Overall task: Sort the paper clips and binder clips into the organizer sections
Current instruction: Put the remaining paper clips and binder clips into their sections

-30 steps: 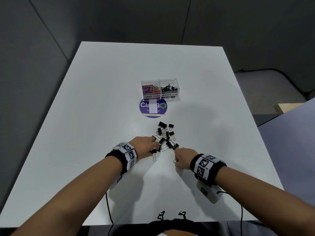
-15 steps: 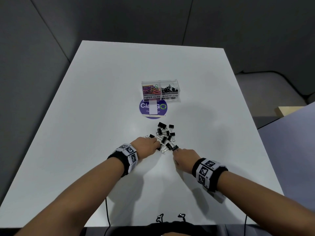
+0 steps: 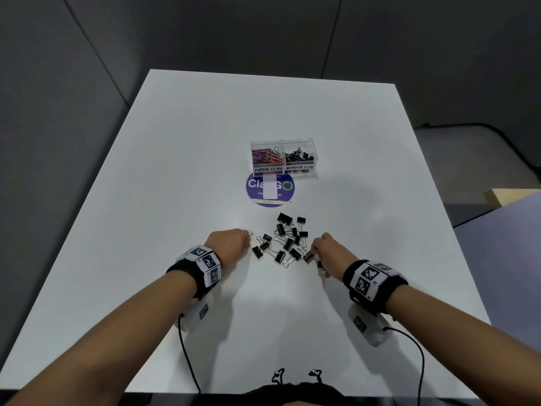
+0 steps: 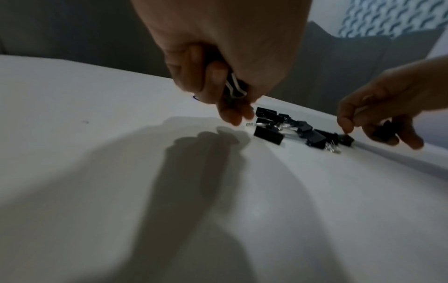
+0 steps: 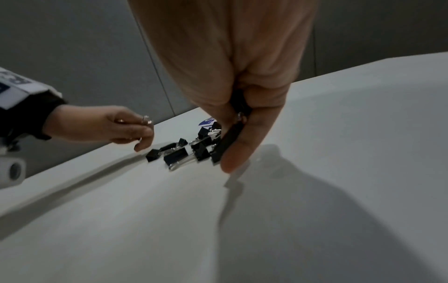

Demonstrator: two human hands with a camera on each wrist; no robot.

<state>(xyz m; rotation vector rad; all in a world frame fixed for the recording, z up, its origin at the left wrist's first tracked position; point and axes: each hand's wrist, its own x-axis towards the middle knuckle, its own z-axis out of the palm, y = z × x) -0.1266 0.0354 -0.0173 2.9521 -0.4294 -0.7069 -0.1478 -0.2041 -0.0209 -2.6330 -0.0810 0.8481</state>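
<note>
Both hands hold binder clips at the edges of a loose pile on the white desk.

The left hand (image 4: 218, 63) has its grip curled tight round a black binder clip (image 4: 234, 87) with wire handles, tucked into the palm, just left of the pile. The right hand (image 5: 232, 80) pinches another black clip (image 5: 226, 144) between thumb and fingers, its lower end close to the desk (image 3: 146, 230) at the pile's right edge. Between the two hands lies the pile of binder clips (image 3: 285, 240), black with silver handles, scattered and partly overlapping. Farther back stands the clear organizer (image 3: 313, 168): its left section, marked PAPER CLIPS, holds coloured paper clips (image 3: 268, 156), and its right section, marked BINDER CLIPS, holds black ones. A round purple sticker (image 3: 253, 186) lies between organizer and pile. Both wrists wear bands with black-and-white markers.
</note>
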